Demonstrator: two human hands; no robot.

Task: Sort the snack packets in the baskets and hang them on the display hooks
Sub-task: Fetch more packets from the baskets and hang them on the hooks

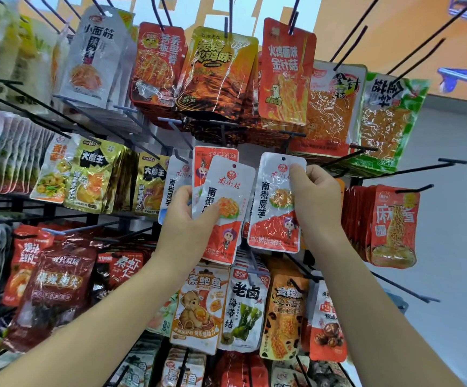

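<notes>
My left hand [189, 219] grips a small stack of white-and-red snack packets; the front packet [228, 196] is tilted to the right with its hang hole at the top. Another white-and-red packet [277, 202] of the same kind is held in my right hand [314, 196], thumb on its upper right part, upright in front of the rack. Both hands are raised before the middle row of black display hooks [291, 134]. No basket is in view.
Hanging packets fill the rack: orange and red ones [218, 74] above, gold ones [94, 177] to the left, red noodle packets [393, 227] to the right, bear and seaweed packets [221, 305] below. Bare hooks [422, 169] jut out on the right.
</notes>
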